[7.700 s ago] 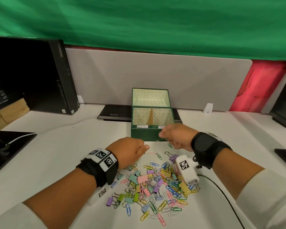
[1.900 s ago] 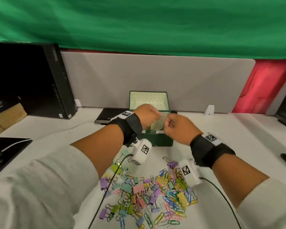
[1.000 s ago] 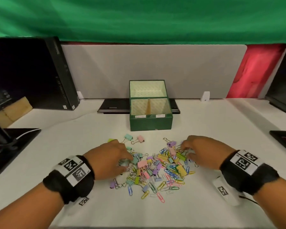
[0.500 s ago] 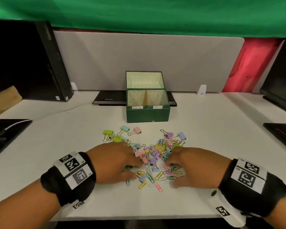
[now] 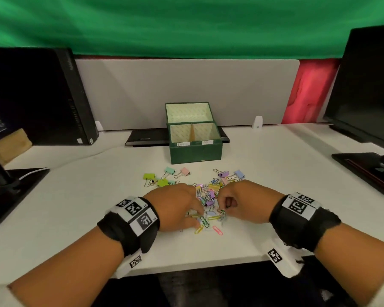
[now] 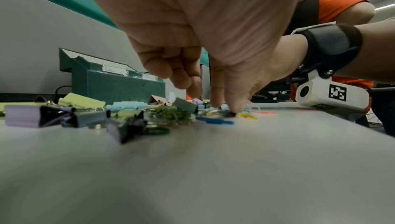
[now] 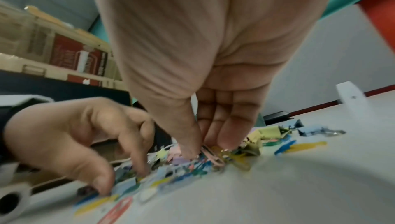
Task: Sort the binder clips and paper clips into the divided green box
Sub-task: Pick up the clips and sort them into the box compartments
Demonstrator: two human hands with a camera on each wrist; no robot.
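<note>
The green box stands open at the back of the white table, a divider splitting it in two; its front also shows in the left wrist view. A heap of coloured binder clips and paper clips lies in front of it. My right hand pinches a small bunch of paper clips between thumb and fingers. My left hand is curled over the heap's near left edge, thumb and forefinger closing on paper clips that lie on the table.
Loose green, teal and pink binder clips lie left of the heap. A black computer tower stands at the back left, a monitor at the right, and a flat black device behind the box. The table's front edge is close behind my wrists.
Both hands have come back from the box to the heap and drawn together at its near edge. The right hand has curled and taken hold of paper clips.
</note>
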